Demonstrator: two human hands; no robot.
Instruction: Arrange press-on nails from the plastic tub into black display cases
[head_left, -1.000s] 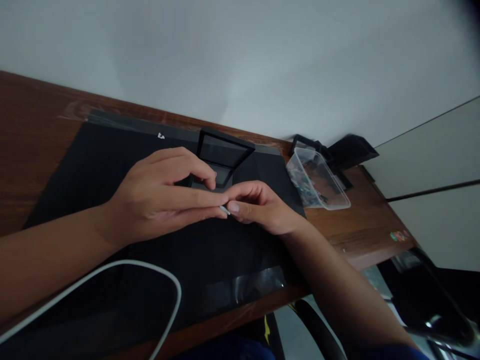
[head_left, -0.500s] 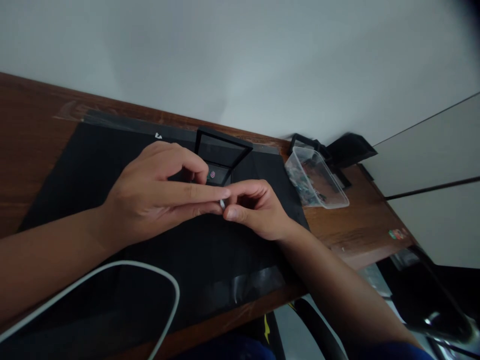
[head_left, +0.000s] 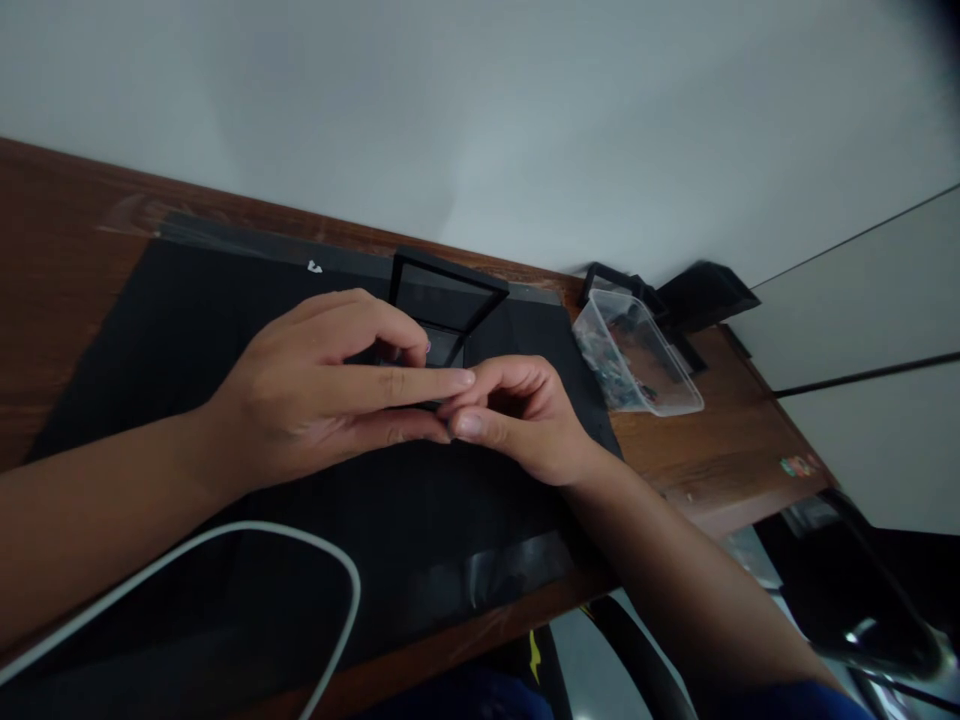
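Note:
My left hand reaches in from the left, its index finger and thumb stretched forward and meeting the fingertips of my right hand. Thumb and index of the right hand are pinched together. Whatever small thing lies between the fingertips is covered by the fingers, so I cannot name it. Just behind the hands, a black-rimmed frame with a see-through pane stands tilted open on the black mat. Its lower part is partly hidden by my left fingers.
A clear plastic container with small mixed pieces stands to the right, by dark frame-like items at the wall. A white cable loops below my left forearm. A small white scrap lies near the mat's back edge.
The small whitish thing that showed between the fingertips is now covered. My left index fingertip has slid slightly right over the right index finger.

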